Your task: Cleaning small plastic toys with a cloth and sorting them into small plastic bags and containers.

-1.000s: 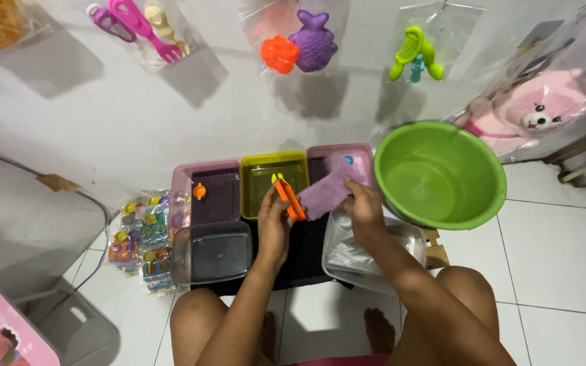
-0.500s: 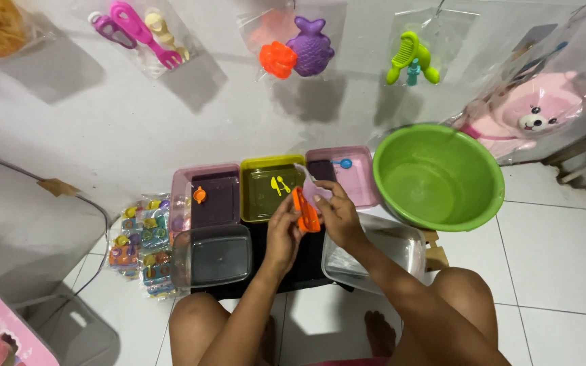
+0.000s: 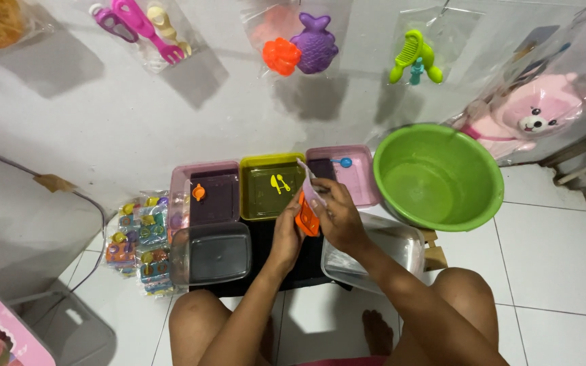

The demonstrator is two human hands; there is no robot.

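My left hand [image 3: 287,234] holds a small orange plastic toy [image 3: 306,218] above a black mat [image 3: 304,261]. My right hand [image 3: 336,213] pinches a purple cloth [image 3: 311,188] pressed against that toy. Both hands meet in front of three shallow trays: a pink tray [image 3: 179,193] with an orange piece [image 3: 199,192] on a purple liner, a yellow tray [image 3: 266,160] with small yellow utensils [image 3: 279,183], and a second pink tray [image 3: 361,183] with a blue piece [image 3: 342,163].
A green basin [image 3: 439,176] stands at the right by the wall. Two clear plastic boxes [image 3: 211,254] [image 3: 374,261] flank the mat. Packets of small toys [image 3: 135,240] lie at the left. Bagged toys [image 3: 300,47] hang on the wall. My knees are below.
My right hand has brought the purple cloth back from over the right pink tray to the orange toy, bunching it up. Both hands have drawn closer together and slightly nearer me.
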